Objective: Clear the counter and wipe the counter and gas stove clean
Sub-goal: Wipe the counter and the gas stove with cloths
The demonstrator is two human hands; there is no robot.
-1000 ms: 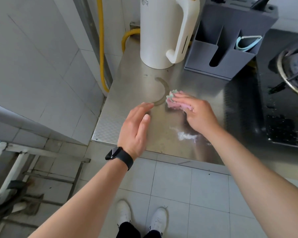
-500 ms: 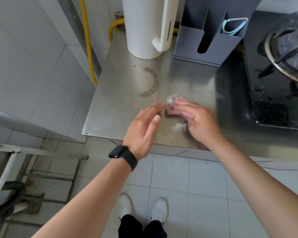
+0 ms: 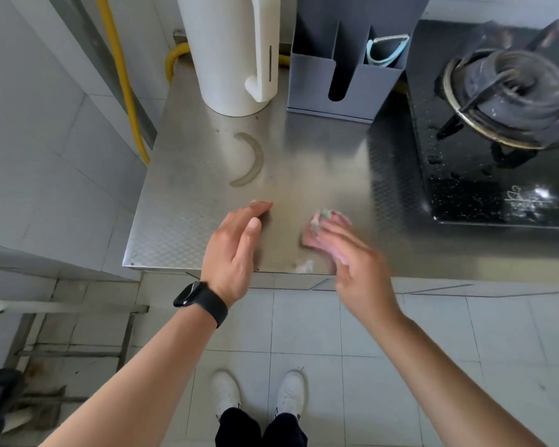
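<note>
Right hand (image 3: 352, 262) presses a small pink cloth (image 3: 317, 229) onto the steel surface (image 3: 320, 156) near its front edge. Its fingers lie roughly straight over the cloth, though blurred. Left hand (image 3: 233, 246) hovers beside it, fingers straight and together, holding nothing. The cloth looks soft and light, probably best driven flat under the fingers, since pinching would bunch it.

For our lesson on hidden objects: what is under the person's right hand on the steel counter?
A pink cloth, its greenish tip showing past the fingers, pressed on the steel counter. The right hand covers the rest.
</note>
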